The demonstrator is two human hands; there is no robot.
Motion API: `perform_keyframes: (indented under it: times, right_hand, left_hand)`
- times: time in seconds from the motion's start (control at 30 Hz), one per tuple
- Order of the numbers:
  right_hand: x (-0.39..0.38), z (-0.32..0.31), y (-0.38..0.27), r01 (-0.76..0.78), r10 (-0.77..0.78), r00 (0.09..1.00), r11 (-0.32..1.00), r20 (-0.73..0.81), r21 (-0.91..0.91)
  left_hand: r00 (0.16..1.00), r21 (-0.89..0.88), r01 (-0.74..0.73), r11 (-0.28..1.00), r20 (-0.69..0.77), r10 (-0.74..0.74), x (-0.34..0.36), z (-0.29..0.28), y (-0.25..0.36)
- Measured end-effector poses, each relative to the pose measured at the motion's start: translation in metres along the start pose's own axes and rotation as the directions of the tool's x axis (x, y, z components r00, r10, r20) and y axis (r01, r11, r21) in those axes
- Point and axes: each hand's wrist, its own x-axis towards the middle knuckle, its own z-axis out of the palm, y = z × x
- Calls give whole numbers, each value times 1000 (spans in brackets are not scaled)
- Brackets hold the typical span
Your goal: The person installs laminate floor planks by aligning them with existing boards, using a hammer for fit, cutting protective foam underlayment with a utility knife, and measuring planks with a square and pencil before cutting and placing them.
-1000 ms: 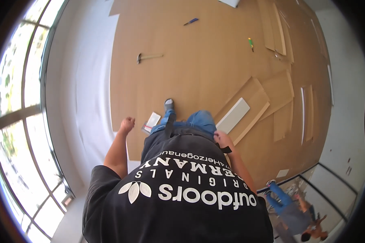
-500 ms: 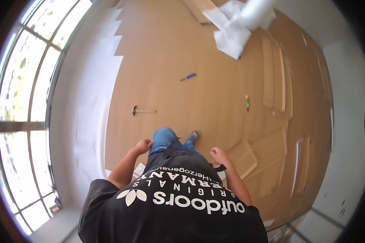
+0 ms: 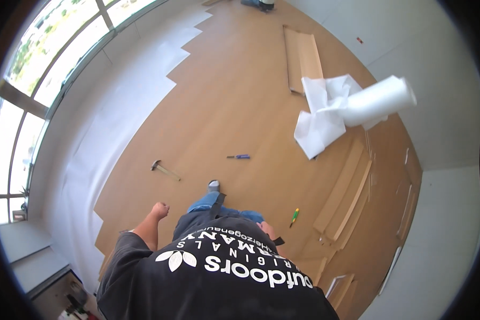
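Observation:
My left hand (image 3: 160, 209) hangs beside my body with the fingers curled in and nothing visible in it. On the right, my right hand (image 3: 266, 230) is close to my hip, its fingers loosely curled; I see nothing held. A claw hammer (image 3: 166, 170) with a light handle lies on the wood-look floor (image 3: 197, 122) ahead of my left hand. Farther right is a blue-handled tool (image 3: 241, 157) with a thin dark end. A slim green and yellow tool (image 3: 294, 217) lies nearest my right hand. My foot (image 3: 213, 185) is forward between them.
A white roll of sheeting (image 3: 381, 100), partly unrolled, stands at the right. Long planks (image 3: 342, 194) lie along the right side, and an open carton (image 3: 302, 53) lies beyond. White underlay (image 3: 90, 165) borders the stepped floor edge by the windows. Another person (image 3: 258, 4) is at the far end.
My view has turned and moved forward; the tools and roll now appear lower in the picture. One foot has come forward, and my right hand has moved in toward my hip.

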Motion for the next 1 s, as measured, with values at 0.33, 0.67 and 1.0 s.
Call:
perform_keyframes:
  times: [0.33, 0.67, 1.0]
  right_hand:
    - [175, -210, 89, 382, -468, 761, 883, 449, 272]
    - [337, -343, 13, 533, 37, 211, 833, 977, -147]
    - [587, -128, 35, 836, 37, 362, 428, 932, -342]
  left_hand:
    - [790, 116, -609, 785, 177, 587, -54, 109, 293]
    - [980, -591, -14, 807, 151, 128, -200, 280, 353]
    - [964, -808, 195, 555, 263, 46, -149, 385, 407]
